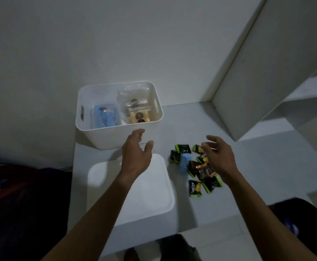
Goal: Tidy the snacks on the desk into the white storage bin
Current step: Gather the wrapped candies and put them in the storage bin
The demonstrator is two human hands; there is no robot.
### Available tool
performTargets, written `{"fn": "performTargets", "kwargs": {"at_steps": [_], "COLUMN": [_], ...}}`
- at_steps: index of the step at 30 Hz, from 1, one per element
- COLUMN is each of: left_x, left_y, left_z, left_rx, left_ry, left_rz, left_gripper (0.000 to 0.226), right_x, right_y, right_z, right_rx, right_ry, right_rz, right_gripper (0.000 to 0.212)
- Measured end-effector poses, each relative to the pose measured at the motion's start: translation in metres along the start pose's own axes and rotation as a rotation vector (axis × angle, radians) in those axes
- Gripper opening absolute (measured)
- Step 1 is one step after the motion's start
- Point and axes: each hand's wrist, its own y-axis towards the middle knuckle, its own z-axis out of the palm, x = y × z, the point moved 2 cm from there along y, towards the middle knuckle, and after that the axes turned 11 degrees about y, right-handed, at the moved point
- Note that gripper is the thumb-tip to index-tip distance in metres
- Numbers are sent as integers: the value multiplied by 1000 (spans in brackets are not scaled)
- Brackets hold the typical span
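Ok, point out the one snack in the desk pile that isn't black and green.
The blue packet, near the left of the pile beside the right hand. Every other packet there is black with green edges.

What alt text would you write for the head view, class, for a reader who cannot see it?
Two bare hands hover over a pale desk: the left hand open near a white storage bin already holding packaged snacks, the right hand loosely open above a cluster of black-and-green snack packets. A white lid lies flat in front of the bin.
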Motion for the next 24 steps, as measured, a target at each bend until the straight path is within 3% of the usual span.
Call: {"fn": "performTargets", "kwargs": {"at_steps": [3,7,12,16,20,24], "left_x": [2,0,-10,-11,-2,3], "left_y": [-38,-79,-111,-103,-86,-76], "left_z": [43,104,184,237,261,281], "left_rx": [78,153,167,118,213,342], "left_ry": [23,72,218,485,737,835], "left_rz": [-9,-3,7,92,63,-3], "left_gripper": [45,51,51,47,55,58], "right_x": [-48,-111,-162,-183,-209,-233], "right_y": [-9,-6,18,52,71,77], "right_z": [-39,-59,-66,-58,-55,-67], "right_rx": [-76,-12,205,413,601,649], "right_ry": [-123,-246,-433,-640,-835,-848], "right_rz": [5,-32,-112,-386,-550,-588], "right_gripper": [41,49,60,65,66,65]}}
